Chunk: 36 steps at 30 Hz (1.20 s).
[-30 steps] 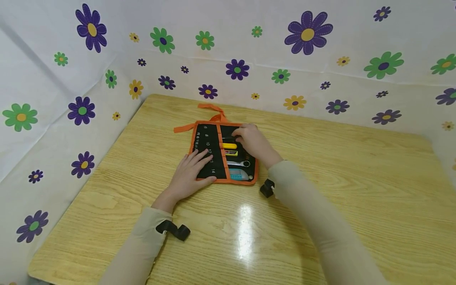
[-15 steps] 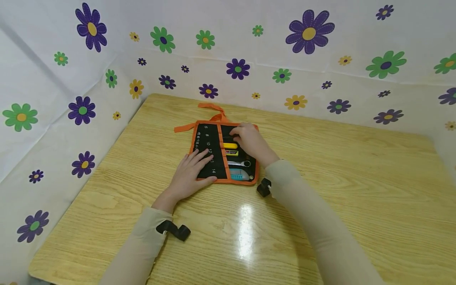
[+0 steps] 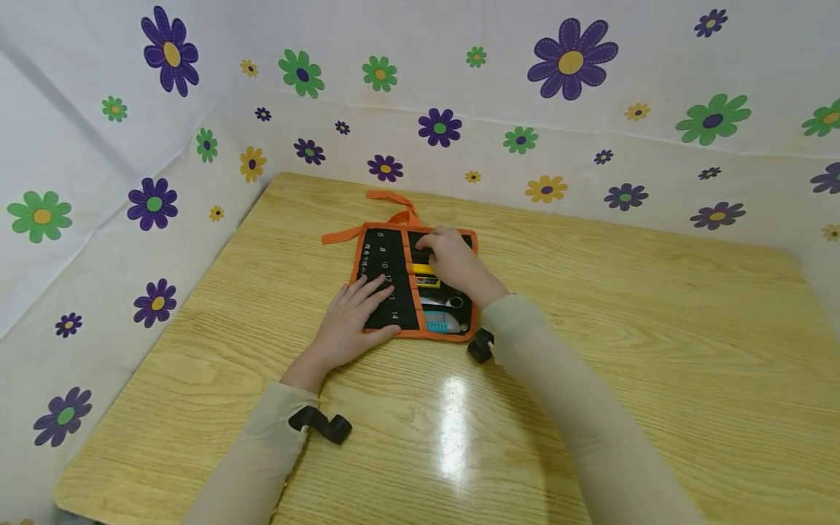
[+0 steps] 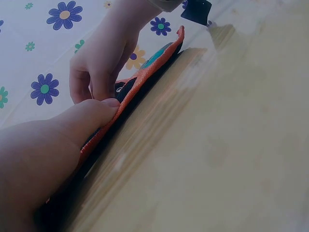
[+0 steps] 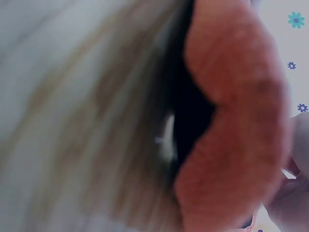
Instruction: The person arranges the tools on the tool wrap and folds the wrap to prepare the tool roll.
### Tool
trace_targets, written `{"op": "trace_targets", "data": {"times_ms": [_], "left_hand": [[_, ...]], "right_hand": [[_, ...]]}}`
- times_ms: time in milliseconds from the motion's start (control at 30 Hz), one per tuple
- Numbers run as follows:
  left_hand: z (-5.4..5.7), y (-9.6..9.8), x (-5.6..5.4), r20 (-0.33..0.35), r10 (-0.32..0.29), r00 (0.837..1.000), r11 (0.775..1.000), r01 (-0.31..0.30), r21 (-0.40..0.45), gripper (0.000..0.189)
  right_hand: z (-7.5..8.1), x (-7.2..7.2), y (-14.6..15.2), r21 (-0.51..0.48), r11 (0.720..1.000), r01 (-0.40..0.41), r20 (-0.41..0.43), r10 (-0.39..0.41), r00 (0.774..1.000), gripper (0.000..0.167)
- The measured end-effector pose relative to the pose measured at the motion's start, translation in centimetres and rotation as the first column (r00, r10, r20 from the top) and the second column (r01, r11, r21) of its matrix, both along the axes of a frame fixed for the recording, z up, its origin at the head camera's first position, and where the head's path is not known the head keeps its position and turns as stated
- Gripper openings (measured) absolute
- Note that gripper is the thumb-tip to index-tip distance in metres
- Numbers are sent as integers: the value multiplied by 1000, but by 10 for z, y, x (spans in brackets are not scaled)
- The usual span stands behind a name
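A black tool pouch [image 3: 396,251] with orange edging lies unfolded on the table. My left hand [image 3: 344,324] rests on its numbered pocket panel, fingers spread; its thumb presses the orange edge in the left wrist view. At the upper right pocket, my right hand [image 3: 454,257] has curled fingers pinching a dark tool [image 3: 420,255], mostly hidden. Below it sit a yellow handle [image 3: 423,269], a flat yellow-and-black item [image 3: 429,281], a ring spanner [image 3: 456,302] and a light-blue utility knife [image 3: 441,322], each tucked into a pocket. The right wrist view is blurred.
Orange tie straps [image 3: 341,236] trail from the pouch's far left corner. The wooden table [image 3: 623,328] meets a flower-printed white cloth [image 3: 485,95] behind and at the left. Black wrist mounts [image 3: 321,424] sit on both sleeves.
My right hand has slid a little to the left over the pouch, toward the pocket edge, covering more of the yellow handle. My left hand stays in place.
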<state>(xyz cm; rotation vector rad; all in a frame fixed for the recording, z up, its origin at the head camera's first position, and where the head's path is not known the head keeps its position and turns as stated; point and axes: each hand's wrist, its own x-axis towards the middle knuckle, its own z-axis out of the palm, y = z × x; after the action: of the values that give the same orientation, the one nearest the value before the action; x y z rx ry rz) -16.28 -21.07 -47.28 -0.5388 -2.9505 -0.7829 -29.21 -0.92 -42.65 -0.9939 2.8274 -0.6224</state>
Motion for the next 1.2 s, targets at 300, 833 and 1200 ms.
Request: {"op": "trace_targets", "data": {"times_ms": [300,833,1200], "left_hand": [[0,0,0,-7,-7,1000,1000,7,14,71],[-2,-1,-1,12,0,1000,1000,0,10,70],[-2,-1,-1,6,-3,1000,1000,3,5,70]], "right_hand": [[2,3,-8,-17,1000,6,13,-6,1000,28],[-1,5,-9,-89,996,17,43,-13,999,25],[4,13,4,-64,996,-65,37,67,997,35]]}}
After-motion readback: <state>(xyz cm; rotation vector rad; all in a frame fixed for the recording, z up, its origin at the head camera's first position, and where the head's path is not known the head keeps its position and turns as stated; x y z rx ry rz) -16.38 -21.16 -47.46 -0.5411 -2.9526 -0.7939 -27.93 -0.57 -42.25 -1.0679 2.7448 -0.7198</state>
